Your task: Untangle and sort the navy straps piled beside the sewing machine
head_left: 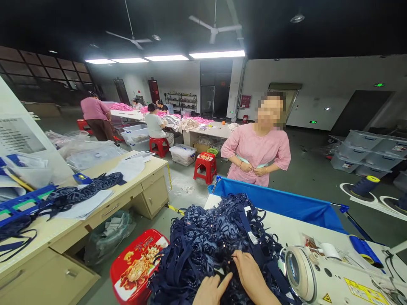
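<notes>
A big heap of navy strappy garments (206, 228) with patterned fabric and white tags lies in front of me; single pieces are hard to tell apart. At its near side, my left hand (210, 289) rests among the straps, thumb spread away from its fingers. Close by on the right, my right hand (249, 271) has its fingers bent into the dark fabric, pinching part of a navy garment. The fingertips are partly hidden by the pile. A white sewing machine (337, 275) stands to the right of the heap.
Behind the heap hangs a blue cloth bin (280, 199), with a person in pink (257, 148) standing beyond it. A red stool (136, 267) sits at the left, near a desk (152, 186) with papers and navy pieces. A blue thread spool (365, 250) lies behind the machine.
</notes>
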Action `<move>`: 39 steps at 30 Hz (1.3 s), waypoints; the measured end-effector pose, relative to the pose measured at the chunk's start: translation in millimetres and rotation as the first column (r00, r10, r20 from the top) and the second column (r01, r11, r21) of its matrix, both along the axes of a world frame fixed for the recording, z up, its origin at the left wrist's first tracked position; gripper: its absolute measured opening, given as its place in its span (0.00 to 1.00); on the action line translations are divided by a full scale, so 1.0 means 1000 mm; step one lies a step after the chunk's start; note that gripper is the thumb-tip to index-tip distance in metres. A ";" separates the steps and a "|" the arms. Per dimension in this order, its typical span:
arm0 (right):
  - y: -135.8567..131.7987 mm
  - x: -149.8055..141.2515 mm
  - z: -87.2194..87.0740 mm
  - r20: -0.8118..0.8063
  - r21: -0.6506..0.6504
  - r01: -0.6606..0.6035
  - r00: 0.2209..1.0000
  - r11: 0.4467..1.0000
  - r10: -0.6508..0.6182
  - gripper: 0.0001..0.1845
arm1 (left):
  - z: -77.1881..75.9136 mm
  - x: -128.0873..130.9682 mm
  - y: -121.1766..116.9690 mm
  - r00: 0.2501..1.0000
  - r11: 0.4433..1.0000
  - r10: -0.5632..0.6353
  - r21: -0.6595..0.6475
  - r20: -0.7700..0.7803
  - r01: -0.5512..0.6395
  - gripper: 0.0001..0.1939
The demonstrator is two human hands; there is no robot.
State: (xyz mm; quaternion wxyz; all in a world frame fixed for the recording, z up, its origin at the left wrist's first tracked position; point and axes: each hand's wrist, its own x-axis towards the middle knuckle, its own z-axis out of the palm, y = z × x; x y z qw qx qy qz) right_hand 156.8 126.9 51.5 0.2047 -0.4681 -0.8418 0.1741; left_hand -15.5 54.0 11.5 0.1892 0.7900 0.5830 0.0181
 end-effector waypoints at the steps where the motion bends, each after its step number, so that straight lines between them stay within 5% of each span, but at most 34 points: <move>1: -0.002 0.002 -0.003 0.018 0.010 0.016 1.000 1.000 -0.016 0.15 | -0.001 0.000 -0.001 0.999 1.000 0.031 0.007 0.029 -0.031 0.41; 7: -0.011 0.008 -0.007 0.065 -0.021 -0.038 0.997 0.999 0.039 0.15 | 0.002 0.001 -0.005 0.987 0.991 0.129 -0.043 0.098 -0.125 0.38; 14: -0.007 0.016 -0.003 0.005 -0.165 0.048 0.999 0.985 -0.048 0.15 | 0.018 0.009 -0.018 0.986 0.982 0.154 0.101 0.064 -0.160 0.21; 21: -0.005 0.022 0.007 0.246 0.059 -0.093 0.966 0.994 0.076 0.14 | 0.029 0.004 -0.020 0.994 0.975 0.079 0.202 0.080 -0.094 0.12; 28: -0.008 0.001 0.013 0.320 0.072 -0.157 0.939 0.985 0.126 0.15 | 0.023 0.004 -0.016 0.998 0.974 0.027 0.223 0.056 -0.039 0.08; 33: -0.013 -0.007 0.015 0.113 -0.041 -0.202 0.972 0.979 0.205 0.12 | 0.019 0.004 -0.017 0.998 0.973 0.029 0.226 0.049 -0.040 0.10; 39: -0.016 -0.001 0.029 -0.226 -0.099 -0.144 0.967 0.985 0.118 0.14 | 0.016 0.005 -0.017 0.998 0.974 0.042 0.222 0.050 -0.052 0.11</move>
